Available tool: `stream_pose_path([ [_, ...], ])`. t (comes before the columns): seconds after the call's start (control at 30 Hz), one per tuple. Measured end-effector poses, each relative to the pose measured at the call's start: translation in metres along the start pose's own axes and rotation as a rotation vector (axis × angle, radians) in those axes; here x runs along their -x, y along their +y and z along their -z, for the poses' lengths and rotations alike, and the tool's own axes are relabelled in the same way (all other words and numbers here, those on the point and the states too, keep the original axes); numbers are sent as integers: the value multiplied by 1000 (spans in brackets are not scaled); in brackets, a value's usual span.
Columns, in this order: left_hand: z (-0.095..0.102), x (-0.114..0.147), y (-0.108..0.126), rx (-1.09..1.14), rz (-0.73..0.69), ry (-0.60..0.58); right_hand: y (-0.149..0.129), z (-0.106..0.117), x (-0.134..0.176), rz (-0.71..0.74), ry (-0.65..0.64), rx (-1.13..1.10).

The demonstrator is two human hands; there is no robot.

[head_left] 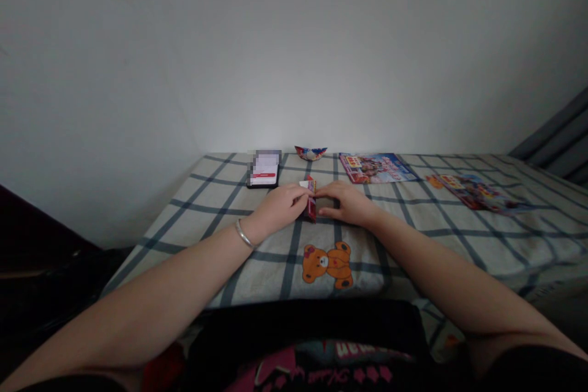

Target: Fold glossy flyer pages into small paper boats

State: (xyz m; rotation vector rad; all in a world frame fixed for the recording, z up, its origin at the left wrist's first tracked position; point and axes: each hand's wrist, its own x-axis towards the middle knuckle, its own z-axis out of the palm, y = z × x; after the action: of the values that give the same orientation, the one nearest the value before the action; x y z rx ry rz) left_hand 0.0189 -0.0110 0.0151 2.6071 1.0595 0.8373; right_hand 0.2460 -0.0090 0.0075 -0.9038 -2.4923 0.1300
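Note:
A small folded piece of colourful printed paper point(311, 214), mostly red with a white patch on top, stands between my hands on the checked cloth. My left hand point(282, 205), with a silver bangle at the wrist, is closed on its left side, the fingers reaching over its upper part. From the right, my right hand point(346, 202) touches the same paper with its fingertips; its thumb is spread apart below, near the cloth. Behind them, close to the wall, lies a folded red-and-blue paper piece point(311, 153) with raised pointed ends.
A phone point(264, 170) with a lit screen lies beyond my left hand. Two colourful printed sheets or booklets, one flat at the back point(379, 168) and another farther right point(480, 192), rest on the checked cloth point(202, 208). A white wall point(294, 49) borders the far edge.

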Motion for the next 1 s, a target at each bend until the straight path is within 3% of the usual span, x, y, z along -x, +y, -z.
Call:
stream_pose_path([
  [0.67,-5,1,-4,86,93,7,-3,0,2,-78,37,-29],
  [0.8,-1,0,-4,-35,107,2,0,-1,2,-89,17,-40],
  [1.0,1,0,-11,-238,-14,62,3,1,4,-90,-4,-69],
])
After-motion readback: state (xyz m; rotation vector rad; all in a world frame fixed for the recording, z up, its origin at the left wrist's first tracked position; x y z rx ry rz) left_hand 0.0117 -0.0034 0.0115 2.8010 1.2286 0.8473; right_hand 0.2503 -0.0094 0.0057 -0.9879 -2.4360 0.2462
